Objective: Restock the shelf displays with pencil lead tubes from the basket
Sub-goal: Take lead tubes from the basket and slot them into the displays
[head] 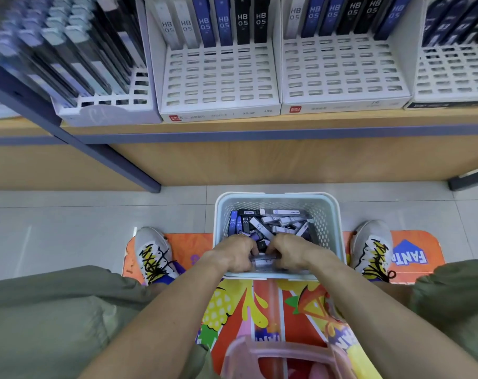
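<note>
Centrally, a pale perforated basket (337,231) stands on the floor between the person's two shoes, its near edge resting on a bright printed mat (259,305). Loose pencil lead tubes (283,220) lie jumbled inside it in white, black and blue, their long axes pointing every way; too many overlap for a count. One pale tube (265,261) lies near the basket's near wall with its long axis running left to right, spanning the gap between the two hands. The left hand (236,255) has its fingers curled down over the tube's left end, and the right hand (289,254) has its fingers curled over the right end; both appear to grip it, though the fingertips are hidden among the tubes. Two patterned shoes, the left shoe (153,254) and the right shoe (374,248), flank the basket. A pink object (281,356) lies blurred at the mat's near edge. Above, on the wooden shelf (232,127), four white display boxes stand side by side. The second box (218,77) carries six upright tubes marked HB 0.5 in its back row: two white, two blue, two black. The third box (341,69) carries seven leaning tubes in its back row. The leftmost box (106,102) and the rightmost box (453,75) are blurred, their contents uncountable.
</note>
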The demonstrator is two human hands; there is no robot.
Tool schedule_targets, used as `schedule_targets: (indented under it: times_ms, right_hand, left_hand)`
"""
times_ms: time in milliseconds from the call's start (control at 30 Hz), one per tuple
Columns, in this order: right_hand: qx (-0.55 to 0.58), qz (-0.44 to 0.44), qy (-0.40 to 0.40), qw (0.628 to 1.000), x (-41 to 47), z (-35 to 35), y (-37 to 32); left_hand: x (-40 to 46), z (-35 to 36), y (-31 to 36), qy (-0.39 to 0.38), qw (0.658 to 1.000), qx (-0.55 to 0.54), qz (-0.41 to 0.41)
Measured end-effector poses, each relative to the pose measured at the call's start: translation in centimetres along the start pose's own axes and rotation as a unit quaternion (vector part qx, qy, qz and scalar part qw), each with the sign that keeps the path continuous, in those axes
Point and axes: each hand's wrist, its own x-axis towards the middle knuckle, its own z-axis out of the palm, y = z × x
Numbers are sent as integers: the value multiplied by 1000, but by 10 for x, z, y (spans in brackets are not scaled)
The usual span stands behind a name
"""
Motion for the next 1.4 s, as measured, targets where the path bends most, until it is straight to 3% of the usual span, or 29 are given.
schedule_targets:
  times_ms: [233, 400, 567, 700, 867, 1000, 1300, 1400]
  right_hand:
    - [41, -7, -21, 999, -5, -4, 1]
    - [69, 1, -58, 996, -3, 4, -4]
    - [141, -19, -11, 990, -8, 10, -7]
    - [197, 5, -18, 980, -9, 13, -3]
    - [149, 1, -60, 987, -12, 3, 0]
    - [134, -22, -33, 990, -11, 9, 4]
    - [245, -14, 51, 968, -15, 8, 15]
    - [234, -17, -4, 972, -17, 5, 11]
  left_hand:
    - [-1, 1, -4, 12, 1000, -6, 9]
    - [-4, 2, -6, 23, 997, -68, 33]
    - [-9, 2, -10, 58, 988, -136, 42]
    - [-12, 4, -9, 58, 986, -156, 33]
    - [-11, 8, -8, 59, 984, -163, 37]
    - [-11, 11, -9, 83, 982, -169, 24]
    - [-13, 12, -4, 139, 953, -265, -55]
    - [-12, 14, -6, 122, 959, -250, -62]
